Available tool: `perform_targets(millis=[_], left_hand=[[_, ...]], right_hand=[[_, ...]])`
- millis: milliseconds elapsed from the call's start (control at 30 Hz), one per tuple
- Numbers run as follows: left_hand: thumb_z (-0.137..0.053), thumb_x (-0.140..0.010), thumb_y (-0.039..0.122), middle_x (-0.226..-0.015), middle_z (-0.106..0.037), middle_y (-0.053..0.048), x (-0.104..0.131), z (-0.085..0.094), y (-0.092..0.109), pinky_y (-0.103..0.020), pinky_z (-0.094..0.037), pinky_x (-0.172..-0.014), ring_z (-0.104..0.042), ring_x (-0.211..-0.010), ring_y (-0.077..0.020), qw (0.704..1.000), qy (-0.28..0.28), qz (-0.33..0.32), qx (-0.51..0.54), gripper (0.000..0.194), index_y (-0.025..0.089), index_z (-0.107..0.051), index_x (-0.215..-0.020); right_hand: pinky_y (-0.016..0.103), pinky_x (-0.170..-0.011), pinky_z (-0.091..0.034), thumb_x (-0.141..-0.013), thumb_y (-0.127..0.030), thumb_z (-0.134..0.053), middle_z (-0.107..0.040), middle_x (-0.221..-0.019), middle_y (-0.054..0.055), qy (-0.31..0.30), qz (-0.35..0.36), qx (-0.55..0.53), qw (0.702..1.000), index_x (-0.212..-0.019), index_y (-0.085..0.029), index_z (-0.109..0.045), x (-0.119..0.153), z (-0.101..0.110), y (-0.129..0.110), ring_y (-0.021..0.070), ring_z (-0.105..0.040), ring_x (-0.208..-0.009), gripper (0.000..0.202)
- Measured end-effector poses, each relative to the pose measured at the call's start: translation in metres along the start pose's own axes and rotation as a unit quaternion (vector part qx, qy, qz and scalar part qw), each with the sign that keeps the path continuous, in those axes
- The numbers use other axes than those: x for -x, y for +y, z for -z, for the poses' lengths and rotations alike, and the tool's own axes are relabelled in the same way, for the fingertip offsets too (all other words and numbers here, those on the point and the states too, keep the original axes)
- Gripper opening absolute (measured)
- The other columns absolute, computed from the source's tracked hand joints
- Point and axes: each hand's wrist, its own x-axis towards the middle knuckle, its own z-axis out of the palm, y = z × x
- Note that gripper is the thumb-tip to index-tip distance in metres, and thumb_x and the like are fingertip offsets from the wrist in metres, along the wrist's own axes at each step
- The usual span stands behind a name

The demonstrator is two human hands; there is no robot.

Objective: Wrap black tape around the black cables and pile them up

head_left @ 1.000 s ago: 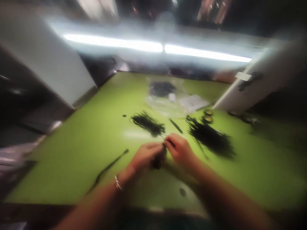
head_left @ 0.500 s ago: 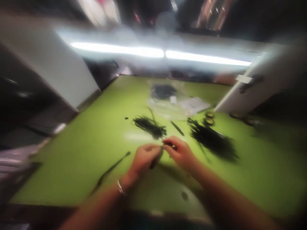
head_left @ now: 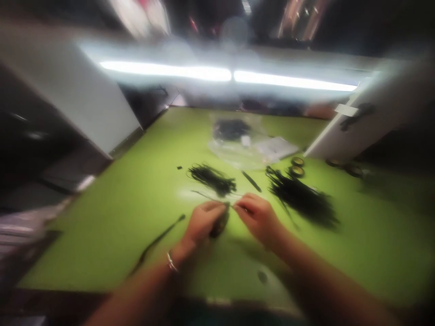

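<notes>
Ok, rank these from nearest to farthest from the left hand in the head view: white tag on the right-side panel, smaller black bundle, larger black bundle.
From the left hand:
1. Smaller black bundle, just beyond it.
2. Larger black bundle, over to the right.
3. White tag, upper right.

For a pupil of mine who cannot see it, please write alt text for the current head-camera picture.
A left hand grips a blurred dark object beside a right hand, which appears to pinch a thin strand, over a green table. Two bundles of black strands lie nearby, a clear plastic bag farther back.
</notes>
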Motion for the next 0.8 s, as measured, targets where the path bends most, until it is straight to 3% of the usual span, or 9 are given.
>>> perform_targets(millis=[167,533,800], left_hand=[[-0.074,-0.067,0.028,-0.042,-0.049,0.003,-0.0007,0.0005,-0.0021,-0.019,-0.027,-0.038,-0.039,-0.035,-0.0058,1.000,-0.026,0.011,0.003,0.019,0.013,-0.064,-0.068],[-0.075,-0.062,0.023,-0.050,-0.059,0.000,-0.0030,0.0014,0.0017,-0.019,-0.028,-0.036,-0.041,-0.035,-0.0054,0.998,-0.029,0.031,0.039,0.015,0.012,-0.064,-0.062],[-0.075,-0.066,0.024,-0.049,-0.059,0.000,-0.0054,0.0070,-0.0018,-0.019,-0.030,-0.037,-0.043,-0.037,-0.0062,0.999,-0.039,0.032,0.014,0.015,0.012,-0.066,-0.065]], right_hand=[[0.027,-0.068,-0.046,-0.091,-0.020,-0.053,-0.060,-0.077,0.004,-0.006,0.046,0.073,0.996,-0.081,-0.020,-0.065,0.0062,-0.0106,0.0069,0.0151,-0.055,-0.073,0.016],[0.026,-0.066,-0.046,-0.092,-0.020,-0.052,-0.061,-0.079,0.004,-0.009,0.051,0.074,0.996,-0.084,-0.021,-0.067,0.0054,-0.0091,0.0103,0.0151,-0.056,-0.075,0.017],[0.027,-0.067,-0.046,-0.092,-0.021,-0.052,-0.061,-0.078,0.004,-0.007,0.049,0.094,0.994,-0.082,-0.021,-0.067,0.0059,-0.0077,0.0090,0.0152,-0.055,-0.074,0.017]])
